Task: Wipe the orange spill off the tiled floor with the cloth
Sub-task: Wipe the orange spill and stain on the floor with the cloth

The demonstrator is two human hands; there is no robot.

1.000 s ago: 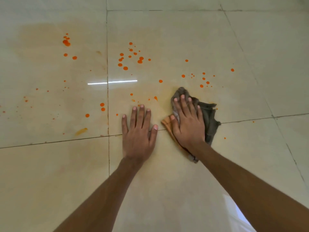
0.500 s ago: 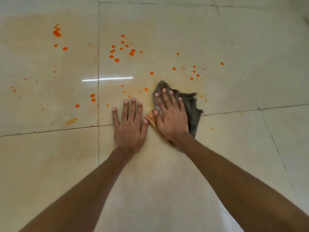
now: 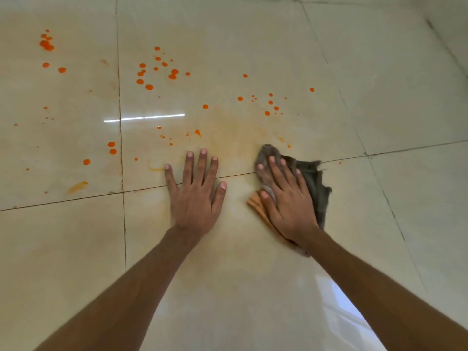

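A crumpled grey cloth [image 3: 314, 178] with an orange-stained edge lies on the cream tiled floor [image 3: 253, 287]. My right hand [image 3: 286, 201] presses flat on top of it, fingers spread. My left hand [image 3: 195, 196] rests flat on the bare tile to the left of the cloth, holding nothing. Orange spill droplets [image 3: 157, 69] are scattered across the tiles beyond both hands, with another cluster [image 3: 271, 105] farther right and blobs [image 3: 46, 44] at the far left. A faint orange smear [image 3: 233, 133] marks the tile just beyond the hands.
Dark grout lines [image 3: 121, 153] cross the floor between large glossy tiles. A bright light reflection [image 3: 144, 118] lies on the tile above my left hand. An orange streak [image 3: 77, 186] sits at the left near a grout line.
My right hand has slid the cloth to the right and toward me, away from my left hand. A pale orange smear shows where the cloth was. My left hand stays flat.
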